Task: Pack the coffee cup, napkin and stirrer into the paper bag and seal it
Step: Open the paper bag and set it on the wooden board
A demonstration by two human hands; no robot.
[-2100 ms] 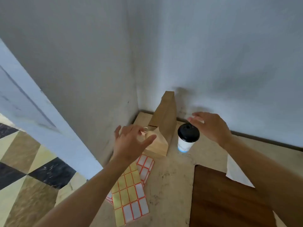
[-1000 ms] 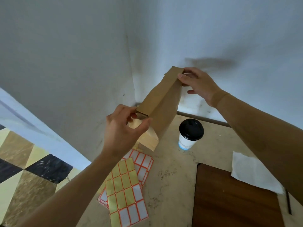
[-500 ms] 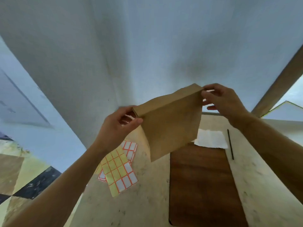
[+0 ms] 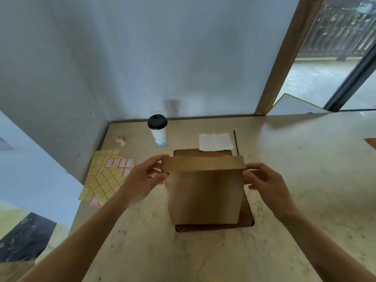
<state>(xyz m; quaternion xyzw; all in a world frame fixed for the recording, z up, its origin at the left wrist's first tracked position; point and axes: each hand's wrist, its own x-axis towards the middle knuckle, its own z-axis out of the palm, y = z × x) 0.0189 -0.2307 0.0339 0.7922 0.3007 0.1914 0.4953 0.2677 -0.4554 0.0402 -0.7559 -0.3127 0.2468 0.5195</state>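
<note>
While both hands — left hand (image 4: 142, 181), right hand (image 4: 264, 181) — pinch the flat bag (image 4: 204, 192), cup (image 4: 157, 129), napkin (image 4: 215, 141), stirrer (image 4: 235, 142) lie unpacked far on bench (image 4: 305, 180).

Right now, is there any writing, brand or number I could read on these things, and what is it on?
Nothing can be read.
Coffee cup: a faint blue mark low on its side, too blurred to read.
Sticker sheets: blank labels, no words visible.
Paper bag, napkin: plain, no print showing.
</note>
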